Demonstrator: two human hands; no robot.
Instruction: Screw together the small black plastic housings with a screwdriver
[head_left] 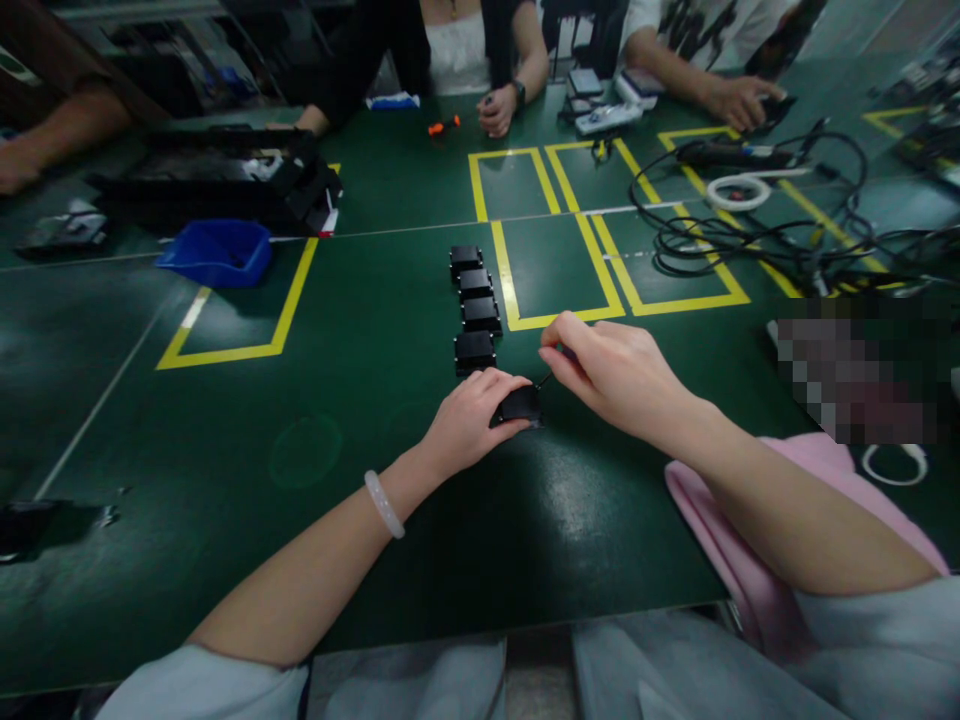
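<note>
Between the thumb and fingers of my left hand (476, 415) is a small black box-shaped part (520, 403), held down on the green tabletop (405, 560). My right hand (607, 365) is closed in a pinch around a thin dark tool (544, 380) that looks like a small screwdriver. Its shaft slants down to the far right corner of the part; the fingers hide most of its handle. Just beyond my left hand, several similar black box-shaped parts (475, 349) stand in a rough row leading away from me.
A blue bin (217, 252) sits at left before a black rack (225, 180). Yellow tape (559, 322) outlines rectangles. Black cables (690, 235) tangle at right. A pink cloth (750, 530) lies under my right forearm. An orange-handled tool (444, 126) lies near people seated across.
</note>
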